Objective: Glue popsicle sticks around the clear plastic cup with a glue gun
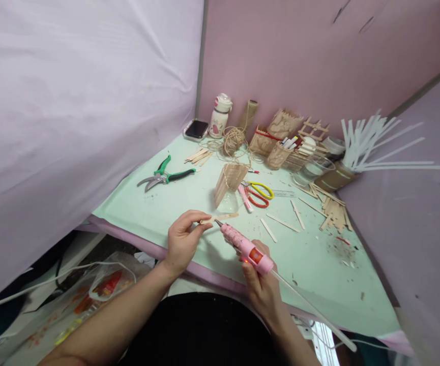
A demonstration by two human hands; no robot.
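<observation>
Between the thumb and fingers of my left hand is one end of a wooden craft stick, held level above the table's front part. My right hand is wrapped round a pink hot glue gun, its metal nozzle pointing at the stick. Whether the tip touches the wood I cannot tell. A long white glue stick runs out of the gun's back end. Just beyond my hands stands a small craft-stick piece with twine on it, by a clear base.
Green-handled pruning shears lie at left. Pliers with yellow and red handles rest near the middle. Loose sticks and a holder of white glue sticks are at right. A bottle, phone and twine ball stand behind.
</observation>
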